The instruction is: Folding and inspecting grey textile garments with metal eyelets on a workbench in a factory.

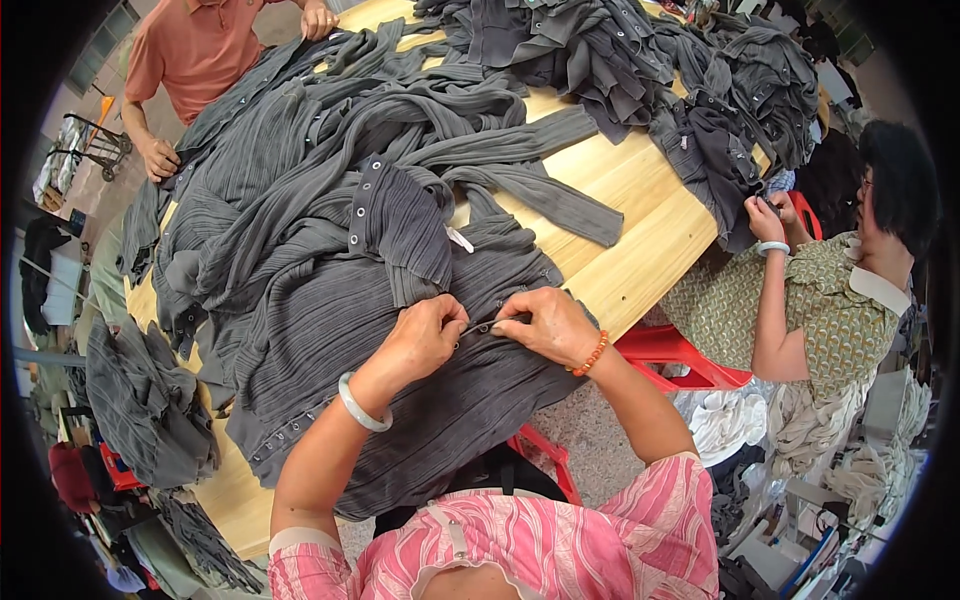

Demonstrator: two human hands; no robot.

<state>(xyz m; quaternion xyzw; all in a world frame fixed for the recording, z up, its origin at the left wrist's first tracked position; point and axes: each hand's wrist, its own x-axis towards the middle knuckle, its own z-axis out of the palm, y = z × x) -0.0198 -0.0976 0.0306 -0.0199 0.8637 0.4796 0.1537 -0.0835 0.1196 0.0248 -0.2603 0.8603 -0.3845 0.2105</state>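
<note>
A dark grey ribbed garment (390, 430) lies spread over the near edge of the table and hangs toward my lap. My left hand (425, 338) is closed in a pinch on its edge strip, close to a small round fastener. To the right, my right hand (548, 325) pinches the same strip, thumb and forefinger together, with a short stretch of fabric and a fastener between the two hands. Just beyond my left hand sits a folded piece with a row of metal eyelets (365, 205). A small white label (460, 240) sticks out beside it.
More grey garments (300, 150) are heaped across the wooden table (660, 240). At the far left stands a person in an orange shirt (205, 60); at the right, a seated person (800, 290) handles a garment. A red stool (690, 360) and white cloth piles (725, 425) are at right.
</note>
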